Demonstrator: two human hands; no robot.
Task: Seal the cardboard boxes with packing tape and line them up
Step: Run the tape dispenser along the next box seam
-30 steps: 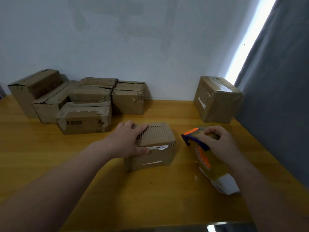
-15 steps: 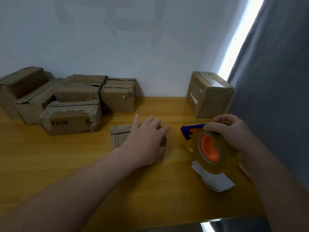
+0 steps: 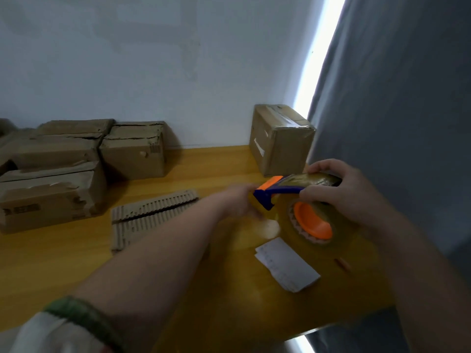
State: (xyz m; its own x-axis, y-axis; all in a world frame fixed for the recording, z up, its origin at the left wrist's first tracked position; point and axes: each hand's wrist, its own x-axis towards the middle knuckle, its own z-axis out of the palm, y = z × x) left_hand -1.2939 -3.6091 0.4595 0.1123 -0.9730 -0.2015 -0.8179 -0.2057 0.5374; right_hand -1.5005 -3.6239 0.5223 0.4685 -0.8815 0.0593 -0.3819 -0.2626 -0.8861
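**A:** What fills the table (image 3: 63, 263)?

**B:** A cluster of boxes (image 3: 51, 197) at the back left, by the wall (image 3: 178, 59), with torn, rough flaps. A taped box (image 3: 280, 141) stands alone at the back right, just beside the curtain (image 3: 395, 123).

**A:** And near the middle?

**B:** A small box (image 3: 153, 212) with a ribbed top. It is partly hidden behind the left forearm (image 3: 158, 250) and apart from both hands.

**A:** How do the arms lie?

**B:** The left forearm runs diagonally from the lower left, with a green-banded sleeve (image 3: 63, 327) at its near end. The right forearm (image 3: 407, 263) comes in from the lower right.

**A:** The hands?

**B:** The right hand (image 3: 341, 194) grips the dispenser (image 3: 300, 207), fingers curled over the roll (image 3: 318, 179) and thumb on the blue handle (image 3: 283, 191). The orange core is tilted toward the camera. The left hand (image 3: 239, 202) is blurred at the cutter (image 3: 266, 200) end. I can't tell whether it pinches anything.

**A:** Anything smaller?

**B:** A white slip (image 3: 288, 266) lies on the table just below the roll.
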